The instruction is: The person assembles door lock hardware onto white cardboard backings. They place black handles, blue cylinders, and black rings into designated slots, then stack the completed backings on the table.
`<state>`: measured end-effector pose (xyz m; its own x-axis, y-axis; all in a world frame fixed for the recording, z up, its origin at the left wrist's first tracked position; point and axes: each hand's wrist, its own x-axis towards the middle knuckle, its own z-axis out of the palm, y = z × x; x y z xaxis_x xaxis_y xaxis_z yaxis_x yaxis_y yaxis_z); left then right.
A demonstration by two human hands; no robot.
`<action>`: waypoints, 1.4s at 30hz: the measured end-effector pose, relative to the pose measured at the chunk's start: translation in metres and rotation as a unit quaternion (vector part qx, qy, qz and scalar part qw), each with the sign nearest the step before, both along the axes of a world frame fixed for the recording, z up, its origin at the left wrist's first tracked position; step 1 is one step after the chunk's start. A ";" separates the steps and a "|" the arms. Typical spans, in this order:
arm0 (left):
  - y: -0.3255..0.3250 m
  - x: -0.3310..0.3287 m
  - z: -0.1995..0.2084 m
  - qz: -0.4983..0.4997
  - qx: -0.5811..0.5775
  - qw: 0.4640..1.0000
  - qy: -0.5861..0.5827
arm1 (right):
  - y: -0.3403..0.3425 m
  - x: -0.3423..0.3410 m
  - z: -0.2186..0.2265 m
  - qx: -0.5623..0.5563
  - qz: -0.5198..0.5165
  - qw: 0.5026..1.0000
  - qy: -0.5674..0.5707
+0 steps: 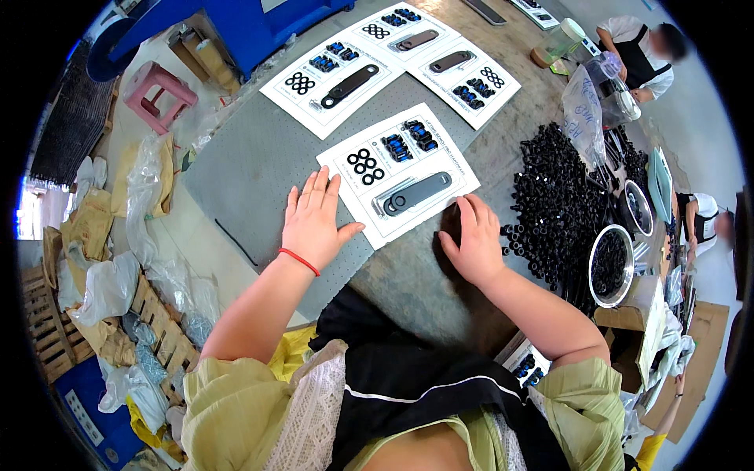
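A white printed card [399, 174] carries black rings, blue-and-black bolt-like parts and a long dark tool with a rounded end. It lies on a grey perforated mat [236, 169]. My left hand [312, 224] rests flat at the card's left edge, fingers stretched and thumb apart. Around that wrist is a red cord [299, 261]. My right hand [475, 242] has its fingertips at the card's lower right corner, its thumb spread away. Neither hand grips anything that I can see. Beyond, three similar cards [314, 124] lie together, edges touching or overlapping.
To the right spreads a heap of small black parts [550, 204], beside metal bowls [611, 267] and a plastic bag [580, 110]. A lidded jar [558, 43] stands at the far right. A pink stool [157, 94] and wooden pallets [153, 330] are at left. Co-workers [640, 59] are on the right.
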<state>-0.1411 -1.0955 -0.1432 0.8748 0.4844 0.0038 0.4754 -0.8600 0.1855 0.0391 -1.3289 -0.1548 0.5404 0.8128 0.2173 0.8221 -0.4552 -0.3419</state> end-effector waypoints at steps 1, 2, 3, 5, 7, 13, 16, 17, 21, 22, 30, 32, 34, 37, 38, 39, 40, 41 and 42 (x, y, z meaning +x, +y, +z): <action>-0.001 0.002 0.000 0.004 0.005 1.000 -0.001 | 0.001 0.000 -0.003 -0.001 -0.002 1.000 -0.004; -0.003 0.005 0.000 0.005 -0.003 1.000 -0.002 | 0.001 0.001 -0.007 -0.004 -0.004 1.000 -0.009; -0.003 0.008 -0.002 0.006 -0.002 1.000 -0.007 | 0.001 0.003 -0.011 -0.008 -0.006 1.000 -0.014; -0.002 0.015 -0.009 0.011 -0.001 1.000 -0.018 | 0.006 0.010 -0.014 -0.020 -0.012 1.000 -0.020; -0.002 0.022 -0.009 0.014 -0.002 1.000 -0.018 | 0.012 0.020 -0.018 -0.032 -0.020 0.999 -0.027; -0.003 0.037 -0.017 0.033 0.010 0.999 -0.025 | 0.025 0.042 -0.021 -0.049 -0.030 0.998 -0.029; -0.004 0.040 -0.019 0.039 0.012 0.999 -0.034 | 0.028 0.050 -0.023 -0.037 -0.027 0.998 -0.034; -0.005 0.040 -0.020 0.037 0.010 0.999 -0.037 | 0.029 0.052 -0.026 -0.032 -0.026 0.998 -0.038; -0.004 0.040 -0.020 0.031 0.007 0.999 -0.044 | 0.034 0.057 -0.022 -0.045 -0.030 0.997 -0.046; -0.003 0.040 -0.020 0.030 0.008 0.999 -0.044 | 0.035 0.058 -0.022 -0.047 -0.030 0.997 -0.052; -0.003 0.043 -0.017 0.038 -0.012 0.999 -0.037 | 0.040 0.059 -0.031 -0.049 -0.042 0.994 -0.085; -0.003 0.044 -0.016 0.040 -0.015 0.999 -0.030 | 0.040 0.058 -0.033 -0.048 -0.048 0.994 -0.086; -0.003 0.044 -0.013 0.042 -0.019 0.999 -0.018 | 0.040 0.056 -0.033 -0.047 -0.055 0.994 -0.085; -0.005 0.047 -0.007 0.046 -0.023 0.999 -0.008 | 0.041 0.057 -0.032 -0.054 -0.063 0.992 -0.091; -0.005 0.047 -0.006 0.043 -0.020 0.999 -0.007 | 0.041 0.056 -0.032 -0.053 -0.065 0.992 -0.091; -0.005 0.048 -0.006 0.040 -0.016 0.999 -0.005 | 0.041 0.056 -0.032 -0.053 -0.067 0.992 -0.090; -0.004 0.049 -0.005 0.037 -0.012 0.999 -0.004 | 0.040 0.056 -0.032 -0.052 -0.069 0.992 -0.090; -0.004 0.050 -0.006 0.038 -0.011 0.999 -0.004 | 0.041 0.056 -0.031 -0.058 -0.071 0.992 -0.084; -0.004 0.051 -0.007 0.039 -0.009 0.999 -0.004 | 0.042 0.055 -0.030 -0.065 -0.073 0.992 -0.078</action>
